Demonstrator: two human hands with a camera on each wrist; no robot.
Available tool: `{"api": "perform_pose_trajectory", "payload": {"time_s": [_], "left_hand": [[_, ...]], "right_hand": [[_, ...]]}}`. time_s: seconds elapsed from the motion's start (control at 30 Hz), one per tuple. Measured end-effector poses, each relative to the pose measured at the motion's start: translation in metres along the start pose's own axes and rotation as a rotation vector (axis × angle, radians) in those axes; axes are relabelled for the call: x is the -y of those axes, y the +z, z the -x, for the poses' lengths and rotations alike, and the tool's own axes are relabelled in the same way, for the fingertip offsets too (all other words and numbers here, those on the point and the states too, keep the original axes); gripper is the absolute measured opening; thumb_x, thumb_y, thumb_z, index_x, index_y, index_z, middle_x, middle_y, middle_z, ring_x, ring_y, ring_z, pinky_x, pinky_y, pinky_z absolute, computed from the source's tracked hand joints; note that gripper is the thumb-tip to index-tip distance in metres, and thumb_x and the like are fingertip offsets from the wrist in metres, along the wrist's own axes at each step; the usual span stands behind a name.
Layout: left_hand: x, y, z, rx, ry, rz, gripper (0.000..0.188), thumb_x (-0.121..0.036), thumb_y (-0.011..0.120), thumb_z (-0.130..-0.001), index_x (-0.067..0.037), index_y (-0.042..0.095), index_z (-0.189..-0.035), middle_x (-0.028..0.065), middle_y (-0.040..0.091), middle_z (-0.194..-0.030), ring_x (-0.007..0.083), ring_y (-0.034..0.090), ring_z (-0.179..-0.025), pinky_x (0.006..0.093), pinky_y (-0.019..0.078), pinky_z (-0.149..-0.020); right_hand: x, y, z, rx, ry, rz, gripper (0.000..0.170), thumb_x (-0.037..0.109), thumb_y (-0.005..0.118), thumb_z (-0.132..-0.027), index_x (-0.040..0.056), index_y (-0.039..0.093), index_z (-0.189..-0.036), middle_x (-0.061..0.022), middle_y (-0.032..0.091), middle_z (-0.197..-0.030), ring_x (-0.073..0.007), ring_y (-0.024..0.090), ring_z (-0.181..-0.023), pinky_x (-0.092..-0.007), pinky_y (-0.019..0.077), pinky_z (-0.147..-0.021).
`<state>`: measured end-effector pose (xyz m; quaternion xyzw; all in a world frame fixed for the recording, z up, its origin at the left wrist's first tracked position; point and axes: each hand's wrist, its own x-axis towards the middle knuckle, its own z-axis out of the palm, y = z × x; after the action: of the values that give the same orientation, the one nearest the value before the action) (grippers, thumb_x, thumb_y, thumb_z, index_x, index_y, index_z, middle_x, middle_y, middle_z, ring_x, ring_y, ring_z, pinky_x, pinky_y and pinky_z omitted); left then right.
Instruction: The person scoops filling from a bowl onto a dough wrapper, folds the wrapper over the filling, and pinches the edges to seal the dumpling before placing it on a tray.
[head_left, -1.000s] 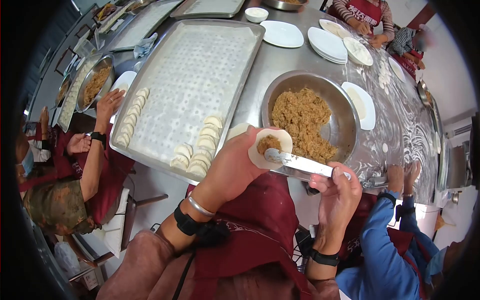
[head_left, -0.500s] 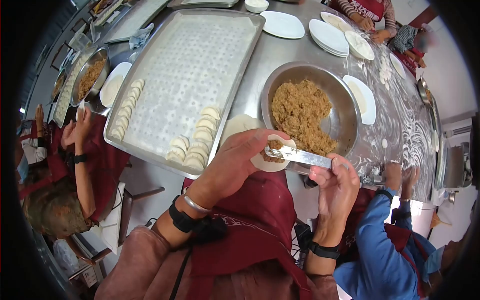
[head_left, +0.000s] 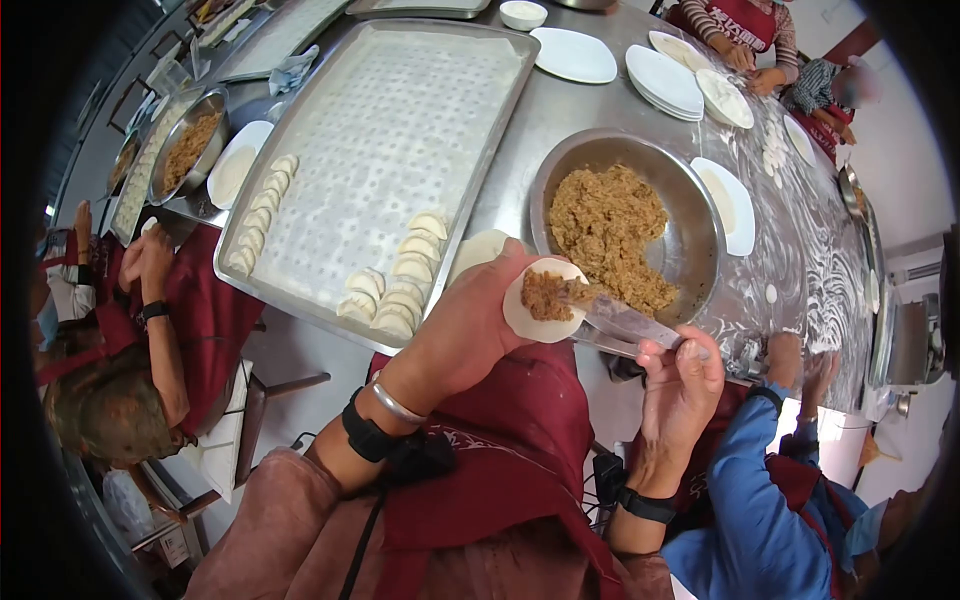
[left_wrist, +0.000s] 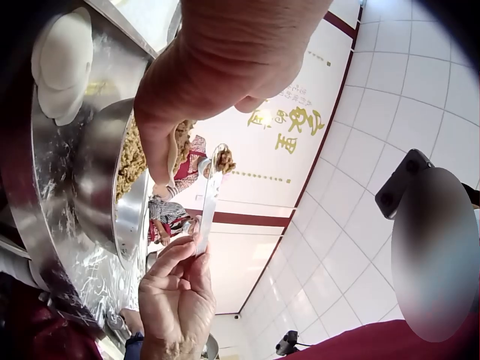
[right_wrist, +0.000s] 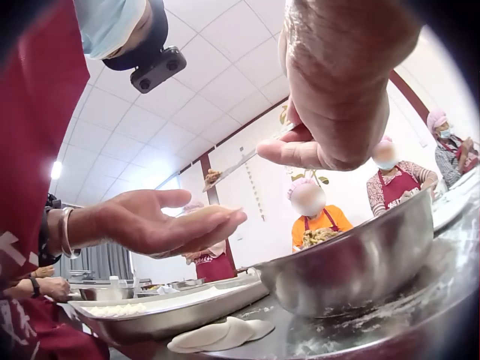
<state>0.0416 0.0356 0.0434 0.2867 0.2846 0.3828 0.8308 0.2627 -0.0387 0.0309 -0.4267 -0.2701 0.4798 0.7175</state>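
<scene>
My left hand (head_left: 470, 320) carries a round dumpling wrapper (head_left: 515, 318) across its fingers, palm up, with the thumb raised in the right wrist view. Brown minced filling (head_left: 545, 295) covers the wrapper's middle. In my right hand (head_left: 680, 385), thumb and fingers pinch the end of a flat metal spatula (head_left: 630, 320). Its blade is tilted, and a clump of filling clings to the tip (right_wrist: 213, 177), just above the wrapper in the right wrist view. Beyond both hands stands a steel bowl (head_left: 700, 255) with more filling (head_left: 605, 225).
Left of the bowl is a large metal tray (head_left: 375, 130) with several folded dumplings (head_left: 415, 262). Loose wrappers (head_left: 478, 250) lie between them. White plates (head_left: 665, 82) stand farther back. Other people sit close on both sides, one in blue sleeves (head_left: 745, 465) at right.
The spatula blade went from lying over the filling to standing tilted with filling on its tip. More filling now shows on the wrapper. A person at left has brought both hands together.
</scene>
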Motion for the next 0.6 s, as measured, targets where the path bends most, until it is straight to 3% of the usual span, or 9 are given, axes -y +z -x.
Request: {"api": "perform_pose_trajectory", "payload": {"time_s": [0.07, 0.2, 0.27, 0.5, 0.57, 0.6], "left_hand": [[0.004, -0.003, -0.001, -0.006, 0.103, -0.200, 0.050, -0.034, 0.027, -0.109, 0.005, 0.052, -0.129, 0.0099, 0.062, -0.118, 0.0177, 0.061, -0.109, 0.0324, 0.0510, -0.094], [0.004, 0.001, 0.000, -0.072, 0.061, -0.010, 0.049, -0.033, 0.027, -0.109, 0.004, 0.053, -0.128, 0.0095, 0.062, -0.117, 0.0170, 0.060, -0.109, 0.0313, 0.0506, -0.094], [0.009, -0.005, -0.002, -0.053, 0.265, -0.593, 0.051, -0.035, 0.029, -0.109, 0.005, 0.052, -0.129, 0.0104, 0.060, -0.119, 0.0175, 0.059, -0.110, 0.0317, 0.0509, -0.094], [0.004, 0.004, 0.004, -0.038, 0.213, -0.334, 0.056, -0.040, 0.027, -0.108, 0.005, 0.053, -0.129, 0.0115, 0.059, -0.120, 0.0191, 0.059, -0.110, 0.0329, 0.0507, -0.095], [0.002, 0.007, 0.006, -0.069, 0.340, -0.381, 0.041, -0.028, 0.042, -0.106, 0.004, 0.053, -0.128, 0.0118, 0.061, -0.118, 0.0202, 0.061, -0.108, 0.0324, 0.0506, -0.094], [-0.002, 0.008, 0.008, -0.069, 0.339, -0.381, 0.041, -0.028, 0.042, -0.106, 0.004, 0.053, -0.128, 0.0118, 0.061, -0.118, 0.0202, 0.061, -0.108, 0.0324, 0.0506, -0.094]], "right_hand": [[-0.001, 0.001, 0.001, -0.008, 0.044, 0.023, 0.023, 0.012, 0.058, -0.097, -0.0090, 0.059, -0.106, -0.0150, 0.066, -0.083, -0.0325, 0.072, -0.076, -0.0374, 0.0623, -0.068], [-0.002, 0.011, 0.004, -0.063, 0.105, 0.047, 0.023, 0.011, 0.057, -0.097, -0.0098, 0.059, -0.106, -0.0135, 0.065, -0.081, -0.0322, 0.072, -0.073, -0.0372, 0.0623, -0.066], [-0.001, 0.020, 0.007, -0.070, 0.062, 0.086, 0.023, 0.011, 0.057, -0.097, -0.0100, 0.059, -0.106, -0.0133, 0.065, -0.081, -0.0322, 0.072, -0.072, -0.0374, 0.0623, -0.066], [-0.008, 0.035, 0.011, -0.107, -0.007, 0.116, 0.022, 0.010, 0.056, -0.097, -0.0103, 0.059, -0.106, -0.0136, 0.065, -0.081, -0.0317, 0.072, -0.074, -0.0391, 0.0620, -0.069], [-0.011, 0.032, 0.009, -0.135, -0.014, 0.120, 0.022, 0.009, 0.056, -0.097, -0.0103, 0.059, -0.106, -0.0139, 0.065, -0.082, -0.0316, 0.072, -0.074, -0.0388, 0.0621, -0.068], [-0.011, 0.030, 0.009, -0.162, -0.024, 0.124, 0.021, 0.009, 0.055, -0.097, -0.0103, 0.059, -0.106, -0.0143, 0.065, -0.082, -0.0314, 0.072, -0.074, -0.0386, 0.0621, -0.068]]}}
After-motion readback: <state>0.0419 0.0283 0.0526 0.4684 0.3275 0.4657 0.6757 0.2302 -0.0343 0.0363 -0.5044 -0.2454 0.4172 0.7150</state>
